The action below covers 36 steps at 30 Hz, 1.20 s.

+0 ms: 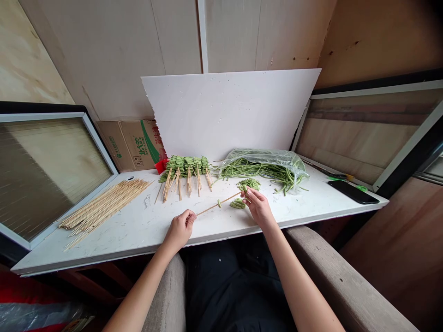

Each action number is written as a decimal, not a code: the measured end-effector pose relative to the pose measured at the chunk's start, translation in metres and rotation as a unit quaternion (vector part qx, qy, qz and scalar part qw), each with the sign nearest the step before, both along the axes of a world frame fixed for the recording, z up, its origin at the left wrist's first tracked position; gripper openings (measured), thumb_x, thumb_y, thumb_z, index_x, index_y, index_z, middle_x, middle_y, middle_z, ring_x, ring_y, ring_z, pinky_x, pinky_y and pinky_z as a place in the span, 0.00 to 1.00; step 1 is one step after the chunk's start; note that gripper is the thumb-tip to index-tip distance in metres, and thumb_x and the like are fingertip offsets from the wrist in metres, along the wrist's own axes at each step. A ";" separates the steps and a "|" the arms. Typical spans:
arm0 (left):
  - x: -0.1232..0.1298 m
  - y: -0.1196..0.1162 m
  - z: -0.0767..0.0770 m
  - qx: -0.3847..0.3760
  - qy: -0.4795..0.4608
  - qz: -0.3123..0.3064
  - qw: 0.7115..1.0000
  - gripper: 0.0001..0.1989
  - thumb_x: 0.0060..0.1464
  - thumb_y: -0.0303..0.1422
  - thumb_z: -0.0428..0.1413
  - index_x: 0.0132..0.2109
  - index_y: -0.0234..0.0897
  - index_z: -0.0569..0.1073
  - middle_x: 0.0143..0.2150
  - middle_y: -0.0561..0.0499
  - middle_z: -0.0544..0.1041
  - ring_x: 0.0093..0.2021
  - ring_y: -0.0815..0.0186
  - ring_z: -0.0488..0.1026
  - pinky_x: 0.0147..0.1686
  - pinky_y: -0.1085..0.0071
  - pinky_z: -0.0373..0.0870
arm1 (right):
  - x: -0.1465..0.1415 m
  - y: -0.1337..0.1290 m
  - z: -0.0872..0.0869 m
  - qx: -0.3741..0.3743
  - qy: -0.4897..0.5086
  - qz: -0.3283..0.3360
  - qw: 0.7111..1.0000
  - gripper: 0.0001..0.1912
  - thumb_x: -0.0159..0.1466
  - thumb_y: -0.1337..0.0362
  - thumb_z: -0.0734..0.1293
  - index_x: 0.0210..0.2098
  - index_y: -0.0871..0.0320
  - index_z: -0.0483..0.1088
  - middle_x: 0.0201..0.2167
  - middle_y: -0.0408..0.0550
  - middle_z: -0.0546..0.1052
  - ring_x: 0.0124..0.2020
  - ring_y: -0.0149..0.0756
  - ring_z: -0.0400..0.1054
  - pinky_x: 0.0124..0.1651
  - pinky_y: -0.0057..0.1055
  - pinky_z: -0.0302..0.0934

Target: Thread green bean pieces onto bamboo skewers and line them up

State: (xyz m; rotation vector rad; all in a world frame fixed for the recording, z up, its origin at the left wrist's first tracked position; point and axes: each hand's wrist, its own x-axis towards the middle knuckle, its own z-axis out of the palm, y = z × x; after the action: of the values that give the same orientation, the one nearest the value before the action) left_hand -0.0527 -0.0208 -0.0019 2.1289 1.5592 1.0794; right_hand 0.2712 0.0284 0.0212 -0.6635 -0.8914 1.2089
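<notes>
A thin wooden skewer (207, 210) is pinched at its left end by my left hand (182, 227). One green bean piece (219, 203) sits on it partway along. At the other end my right hand (258, 206) has its fingers closed on another green bean piece (245, 188) at the skewer's tip. Just left of that hand lies a small group of cut bean pieces (237, 203), with a pile of cut pieces (249, 183) behind it. Skewers loaded with beans (188, 168) are stacked farther back, their bare sticks pointing toward me.
Bare skewers (107, 205) lie spread at the left. Long beans in a clear plastic bag (265, 166) lie at the back right, near a black phone (353, 192). A white board (231, 113) and a cardboard box (133, 144) stand behind on the white table (138, 235).
</notes>
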 end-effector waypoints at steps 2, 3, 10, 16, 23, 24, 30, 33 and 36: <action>0.000 0.000 0.000 0.004 0.001 0.000 1.000 0.15 0.70 0.42 0.48 0.39 0.40 0.74 0.32 0.51 0.80 0.29 0.64 0.72 0.31 0.70 0.62 | -0.001 0.000 0.000 -0.003 -0.001 0.001 1.000 0.19 0.53 0.52 0.82 0.42 0.52 0.84 0.38 0.48 0.84 0.41 0.40 0.77 0.39 0.33 0.70; 0.000 0.000 0.000 0.006 0.000 -0.001 1.000 0.15 0.70 0.42 0.49 0.39 0.40 0.74 0.32 0.51 0.80 0.29 0.64 0.72 0.31 0.70 0.62 | -0.001 0.000 0.000 -0.004 -0.003 0.003 1.000 0.20 0.53 0.52 0.82 0.42 0.52 0.84 0.38 0.49 0.84 0.41 0.40 0.77 0.40 0.33 0.70; 0.000 0.000 0.000 0.009 -0.013 -0.004 1.000 0.15 0.69 0.42 0.50 0.39 0.39 0.75 0.33 0.50 0.81 0.30 0.64 0.75 0.31 0.70 0.64 | -0.003 0.000 0.001 -0.007 -0.008 0.003 1.000 0.20 0.53 0.51 0.82 0.41 0.53 0.84 0.38 0.49 0.85 0.41 0.40 0.79 0.43 0.34 0.71; 0.000 0.001 -0.002 0.008 -0.018 0.002 1.000 0.14 0.69 0.42 0.51 0.40 0.40 0.74 0.32 0.50 0.80 0.29 0.64 0.73 0.31 0.71 0.64 | -0.003 -0.002 0.003 -0.006 -0.019 -0.008 1.000 0.20 0.53 0.50 0.82 0.41 0.53 0.85 0.38 0.50 0.85 0.41 0.40 0.79 0.44 0.34 0.71; 0.001 0.002 -0.001 0.010 -0.032 0.005 0.999 0.13 0.68 0.42 0.51 0.39 0.40 0.73 0.31 0.51 0.79 0.29 0.65 0.73 0.32 0.71 0.65 | -0.003 -0.003 0.002 0.007 -0.047 -0.032 0.998 0.19 0.58 0.51 0.80 0.44 0.53 0.85 0.39 0.51 0.85 0.43 0.41 0.79 0.45 0.36 0.72; 0.001 0.002 -0.001 0.012 -0.034 0.006 0.999 0.13 0.68 0.41 0.52 0.38 0.40 0.73 0.30 0.51 0.78 0.28 0.65 0.73 0.32 0.71 0.65 | -0.002 -0.003 0.001 0.009 -0.053 -0.036 0.998 0.19 0.58 0.51 0.80 0.45 0.53 0.84 0.39 0.51 0.85 0.43 0.42 0.79 0.45 0.36 0.72; 0.002 0.001 0.002 0.025 -0.038 0.016 0.999 0.13 0.65 0.40 0.53 0.32 0.40 0.69 0.24 0.54 0.73 0.24 0.67 0.68 0.28 0.72 0.61 | 0.000 -0.001 -0.002 0.018 -0.095 -0.066 0.993 0.22 0.57 0.50 0.80 0.47 0.54 0.84 0.40 0.52 0.86 0.45 0.45 0.79 0.48 0.40 0.72; 0.002 0.001 0.002 0.025 -0.038 0.015 0.999 0.13 0.64 0.39 0.53 0.32 0.40 0.69 0.25 0.55 0.72 0.24 0.68 0.67 0.28 0.73 0.61 | 0.000 0.000 -0.003 0.021 -0.107 -0.074 0.991 0.22 0.57 0.49 0.80 0.46 0.54 0.84 0.39 0.53 0.86 0.43 0.45 0.79 0.48 0.40 0.72; 0.001 0.001 0.003 0.025 -0.039 0.015 0.999 0.12 0.64 0.38 0.53 0.31 0.40 0.69 0.24 0.55 0.72 0.24 0.68 0.66 0.28 0.73 0.60 | -0.001 -0.002 -0.001 0.021 -0.113 -0.078 0.990 0.21 0.58 0.50 0.80 0.45 0.54 0.85 0.38 0.52 0.86 0.42 0.45 0.80 0.48 0.41 0.72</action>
State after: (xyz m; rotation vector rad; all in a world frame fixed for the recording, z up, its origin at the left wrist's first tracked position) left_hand -0.0515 -0.0201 0.0009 2.0747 1.5485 1.2098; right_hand 0.2703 0.0265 0.0197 -0.8328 -1.0304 0.9849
